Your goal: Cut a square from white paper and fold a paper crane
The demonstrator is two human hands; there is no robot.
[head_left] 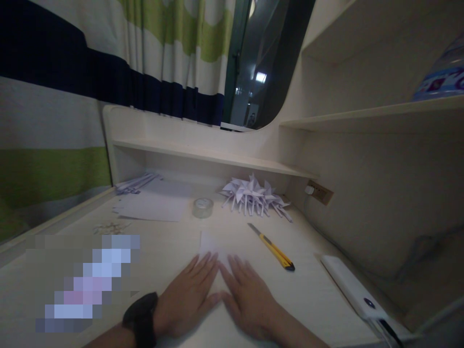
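On smooth pale desk (163,249), left hand (190,295) and right hand (250,299) flattened, grips uncurled, at white paper (208,241).

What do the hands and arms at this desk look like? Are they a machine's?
No, they are a person's. The left hand is ungloved, with a black watch on a wide dark strap at its wrist. The right hand is ungloved too. No sleeves show.

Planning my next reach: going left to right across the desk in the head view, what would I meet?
Flat white paper sheets, round clear tape roll, folded white paper pinwheels, long white box-shaped device. Overlapping ones omitted.
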